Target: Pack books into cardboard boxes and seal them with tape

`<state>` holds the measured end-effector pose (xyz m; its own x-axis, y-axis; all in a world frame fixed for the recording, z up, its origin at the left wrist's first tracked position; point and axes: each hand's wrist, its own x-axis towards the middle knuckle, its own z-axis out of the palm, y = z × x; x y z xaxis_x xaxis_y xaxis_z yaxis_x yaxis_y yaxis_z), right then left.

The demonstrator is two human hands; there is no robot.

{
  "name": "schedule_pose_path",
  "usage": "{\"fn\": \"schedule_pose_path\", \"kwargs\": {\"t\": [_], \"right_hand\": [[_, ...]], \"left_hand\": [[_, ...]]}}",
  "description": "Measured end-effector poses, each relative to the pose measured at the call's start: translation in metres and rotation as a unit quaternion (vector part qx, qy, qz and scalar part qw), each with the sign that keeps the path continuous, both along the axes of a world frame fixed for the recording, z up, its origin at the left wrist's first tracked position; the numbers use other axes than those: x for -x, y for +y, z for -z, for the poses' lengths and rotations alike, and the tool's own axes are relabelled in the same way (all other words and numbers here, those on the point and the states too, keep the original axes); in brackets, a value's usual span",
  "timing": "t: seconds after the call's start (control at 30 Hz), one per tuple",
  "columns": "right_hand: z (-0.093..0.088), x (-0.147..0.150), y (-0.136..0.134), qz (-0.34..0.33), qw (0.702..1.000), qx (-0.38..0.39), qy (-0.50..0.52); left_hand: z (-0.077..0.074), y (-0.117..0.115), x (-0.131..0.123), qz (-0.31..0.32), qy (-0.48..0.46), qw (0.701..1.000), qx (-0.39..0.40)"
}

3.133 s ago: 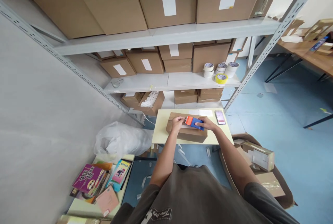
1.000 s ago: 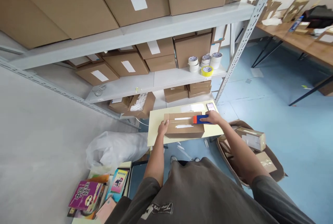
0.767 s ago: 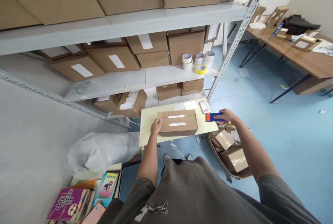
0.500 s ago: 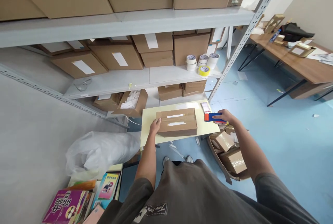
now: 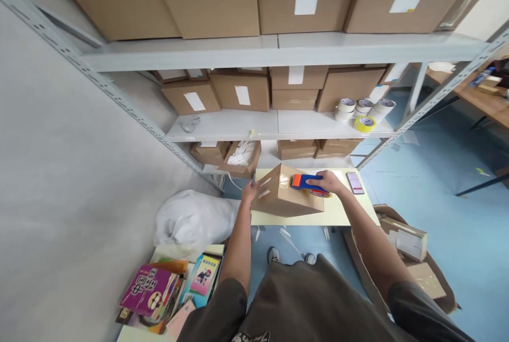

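Note:
A brown cardboard box (image 5: pixel 284 201) stands tilted on a small pale yellow table (image 5: pixel 350 213), its taped side turned to the left. My left hand (image 5: pixel 250 191) grips the box's left end, fingers closed on it. My right hand (image 5: pixel 328 182) is closed round a blue and orange tape dispenser (image 5: pixel 305 183), which rests against the box's upper right edge. A phone (image 5: pixel 354 182) lies on the table just right of my right hand.
Grey metal shelving (image 5: pixel 278 53) full of cardboard boxes rises behind the table, with tape rolls (image 5: pixel 363 111) on the middle shelf. A white plastic bag (image 5: pixel 194 220) sits on the floor at left, books (image 5: pixel 167 289) below it, and an open carton (image 5: pixel 409 249) of small boxes at right.
My left hand has tipped the box up, so its taped top now faces left. My right hand brought the tape dispenser back from the table's right edge onto the box.

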<state>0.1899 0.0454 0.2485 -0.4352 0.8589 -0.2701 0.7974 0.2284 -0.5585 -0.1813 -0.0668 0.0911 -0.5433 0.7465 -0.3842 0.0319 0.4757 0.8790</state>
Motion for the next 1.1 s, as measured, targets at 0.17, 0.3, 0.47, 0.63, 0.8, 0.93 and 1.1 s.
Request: {"fn": "schedule_pose_path", "kwargs": {"t": [0.17, 0.3, 0.47, 0.63, 0.8, 0.93, 1.1], "right_hand": [[-0.012, 0.100, -0.010, -0.043, 0.996, 0.002, -0.078], [-0.007, 0.154, -0.023, -0.059, 0.990, -0.007, -0.131], [-0.006, 0.159, -0.023, -0.066, 0.983, -0.026, -0.167], [-0.012, 0.088, -0.004, -0.048, 0.986, -0.003, -0.162], [-0.014, -0.023, 0.013, -0.016, 0.987, -0.003, -0.158], [-0.012, -0.117, 0.022, -0.008, 0.992, -0.009, -0.126], [-0.001, -0.257, 0.030, 0.031, 0.992, -0.013, -0.124]], "left_hand": [[-0.019, 0.000, 0.013, 0.076, 0.026, 0.994, -0.074], [-0.022, -0.001, 0.015, 0.075, 0.099, 0.992, -0.012], [-0.017, -0.004, -0.006, 0.096, 0.134, 0.986, 0.025], [-0.015, 0.006, -0.078, 0.115, 0.124, 0.986, 0.008], [-0.020, 0.036, -0.184, 0.155, 0.087, 0.984, 0.024], [-0.026, 0.058, -0.267, 0.196, 0.110, 0.974, 0.028], [-0.031, 0.075, -0.314, 0.226, 0.176, 0.957, 0.054]]}}
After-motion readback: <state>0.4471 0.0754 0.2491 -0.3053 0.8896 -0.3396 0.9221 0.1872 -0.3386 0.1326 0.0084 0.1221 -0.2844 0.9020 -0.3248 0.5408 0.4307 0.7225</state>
